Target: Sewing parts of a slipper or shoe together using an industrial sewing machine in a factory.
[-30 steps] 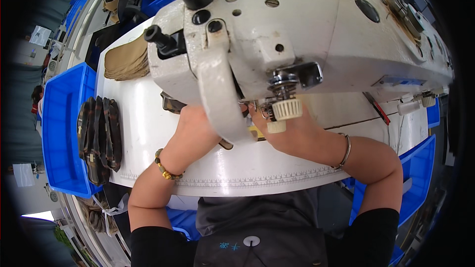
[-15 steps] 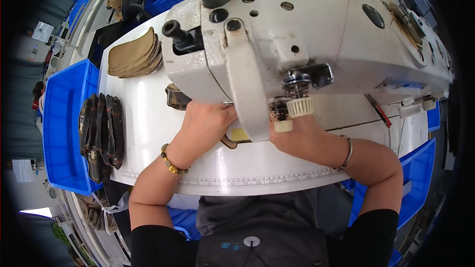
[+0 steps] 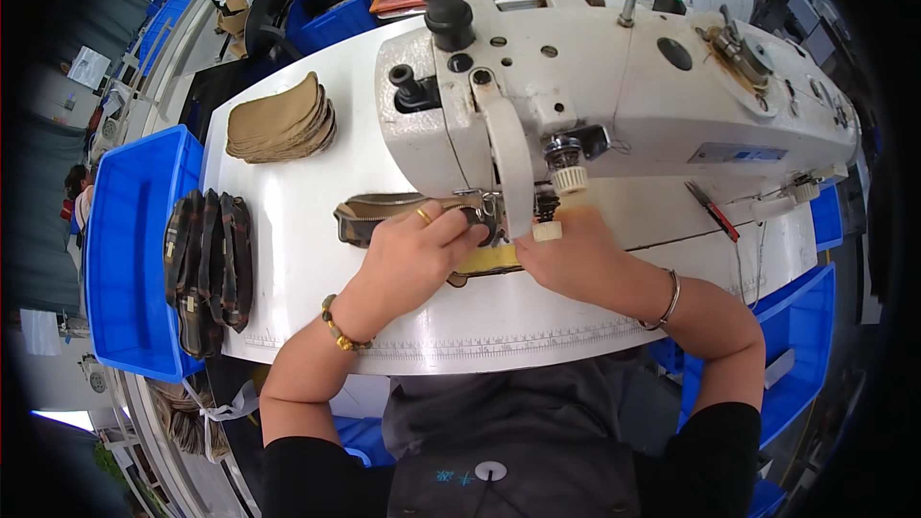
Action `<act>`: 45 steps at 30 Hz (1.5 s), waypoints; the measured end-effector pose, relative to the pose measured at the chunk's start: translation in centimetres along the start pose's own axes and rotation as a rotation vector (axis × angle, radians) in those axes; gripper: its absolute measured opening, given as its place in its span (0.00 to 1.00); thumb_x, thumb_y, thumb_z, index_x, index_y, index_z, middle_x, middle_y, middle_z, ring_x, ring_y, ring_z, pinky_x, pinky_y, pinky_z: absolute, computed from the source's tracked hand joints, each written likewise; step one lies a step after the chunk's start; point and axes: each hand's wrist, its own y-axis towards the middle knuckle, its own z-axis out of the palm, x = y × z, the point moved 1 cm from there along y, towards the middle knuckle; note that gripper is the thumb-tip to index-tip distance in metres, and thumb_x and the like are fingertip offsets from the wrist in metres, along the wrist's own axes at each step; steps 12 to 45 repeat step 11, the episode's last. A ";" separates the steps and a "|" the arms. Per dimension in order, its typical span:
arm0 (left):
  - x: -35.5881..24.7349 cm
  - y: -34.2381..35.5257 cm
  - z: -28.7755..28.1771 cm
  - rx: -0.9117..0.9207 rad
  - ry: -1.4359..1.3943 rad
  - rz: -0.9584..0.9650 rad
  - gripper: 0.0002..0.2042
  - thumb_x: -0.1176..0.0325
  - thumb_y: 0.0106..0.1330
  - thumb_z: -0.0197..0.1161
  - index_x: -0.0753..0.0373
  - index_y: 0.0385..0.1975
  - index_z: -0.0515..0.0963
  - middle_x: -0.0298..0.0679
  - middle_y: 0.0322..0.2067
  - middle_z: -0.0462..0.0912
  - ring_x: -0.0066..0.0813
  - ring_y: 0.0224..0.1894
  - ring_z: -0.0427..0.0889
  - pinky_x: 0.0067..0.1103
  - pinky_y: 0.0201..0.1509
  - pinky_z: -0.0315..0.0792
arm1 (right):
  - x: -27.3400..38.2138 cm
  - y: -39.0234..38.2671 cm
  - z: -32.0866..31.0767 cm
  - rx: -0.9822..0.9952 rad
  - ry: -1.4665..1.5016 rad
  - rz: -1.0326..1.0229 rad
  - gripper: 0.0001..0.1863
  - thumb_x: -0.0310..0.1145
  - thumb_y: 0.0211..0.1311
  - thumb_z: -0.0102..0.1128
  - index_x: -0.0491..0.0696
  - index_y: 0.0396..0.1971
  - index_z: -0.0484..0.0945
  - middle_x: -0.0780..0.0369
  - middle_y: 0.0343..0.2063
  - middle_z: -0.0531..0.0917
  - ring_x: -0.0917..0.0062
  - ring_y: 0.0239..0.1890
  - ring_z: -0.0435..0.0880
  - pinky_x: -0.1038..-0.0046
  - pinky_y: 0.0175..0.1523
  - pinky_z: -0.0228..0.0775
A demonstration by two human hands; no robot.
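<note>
A camouflage fabric piece with a zipper [image 3: 357, 227] lies under the head of a white sewing machine [image 3: 662, 101]. My left hand [image 3: 414, 251], with a ring on one finger, is closed on the piece close to the presser foot, its fingertips bent at the zipper. Across from it, my right hand [image 3: 574, 254] rests at the piece's right side, thumb by the edge of a yellow strip [image 3: 494, 258]. Its fingers are blurred and partly hidden behind the machine's cream dials [image 3: 547, 230].
Tan fabric pieces [image 3: 278, 123] are stacked at the back left. Folded camouflage pieces [image 3: 206, 264] hang over the table's left edge beside a blue bin [image 3: 134, 259]. Red-handled snips [image 3: 714, 211] lie to the right. A printed ruler [image 3: 480, 346] follows the front edge.
The view has shifted, with the machine now appearing higher and farther right. More of the zippered fabric shows left of the needle area, and my left hand's fingers have come out from behind the machine head.
</note>
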 end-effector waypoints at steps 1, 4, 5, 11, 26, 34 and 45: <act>-0.6 0.0 -0.4 -0.043 -0.021 0.042 0.13 0.70 0.51 0.64 0.58 0.37 0.84 0.30 0.30 0.76 0.26 0.30 0.77 0.21 0.29 0.74 | 0.2 0.2 -1.2 -0.005 -0.016 0.007 0.05 0.31 0.45 0.64 0.47 0.20 0.79 0.57 0.21 0.79 0.65 0.20 0.80 0.66 0.23 0.70; -2.8 0.4 -1.6 -0.199 -0.055 0.179 0.14 0.71 0.49 0.65 0.60 0.38 0.84 0.29 0.31 0.76 0.23 0.29 0.74 0.19 0.27 0.72 | 0.8 -0.3 -3.7 0.129 0.590 0.511 0.08 0.35 0.60 0.63 0.45 0.29 0.82 0.59 0.23 0.83 0.72 0.19 0.81 0.72 0.23 0.71; -3.8 0.3 -2.3 -0.172 -0.079 0.241 0.13 0.71 0.49 0.67 0.59 0.36 0.85 0.29 0.31 0.78 0.23 0.31 0.77 0.18 0.28 0.74 | 1.4 -1.2 -4.0 0.167 0.961 0.614 0.11 0.37 0.63 0.62 0.44 0.33 0.82 0.62 0.23 0.83 0.77 0.20 0.82 0.75 0.23 0.70; -5.3 -0.6 -3.5 -0.362 -0.250 0.420 0.12 0.65 0.50 0.73 0.58 0.35 0.86 0.28 0.32 0.82 0.22 0.31 0.80 0.17 0.33 0.77 | 4.3 -10.6 -5.9 0.005 1.212 0.876 0.11 0.33 0.66 0.62 0.43 0.43 0.81 0.66 0.23 0.84 0.87 0.21 0.82 0.85 0.23 0.69; -5.3 -0.6 -3.5 -0.362 -0.250 0.420 0.12 0.65 0.50 0.73 0.58 0.35 0.86 0.28 0.32 0.82 0.22 0.31 0.80 0.17 0.33 0.77 | 4.3 -10.6 -5.9 0.005 1.212 0.876 0.11 0.33 0.66 0.62 0.43 0.43 0.81 0.66 0.23 0.84 0.87 0.21 0.82 0.85 0.23 0.69; -5.3 -0.6 -3.5 -0.362 -0.250 0.420 0.12 0.65 0.50 0.73 0.58 0.35 0.86 0.28 0.32 0.82 0.22 0.31 0.80 0.17 0.33 0.77 | 4.3 -10.6 -5.9 0.005 1.212 0.876 0.11 0.33 0.66 0.62 0.43 0.43 0.81 0.66 0.23 0.84 0.87 0.21 0.82 0.85 0.23 0.69; -5.3 -0.6 -3.5 -0.362 -0.250 0.420 0.12 0.65 0.50 0.73 0.58 0.35 0.86 0.28 0.32 0.82 0.22 0.31 0.80 0.17 0.33 0.77 | 4.3 -10.6 -5.9 0.005 1.212 0.876 0.11 0.33 0.66 0.62 0.43 0.43 0.81 0.66 0.23 0.84 0.87 0.21 0.82 0.85 0.23 0.69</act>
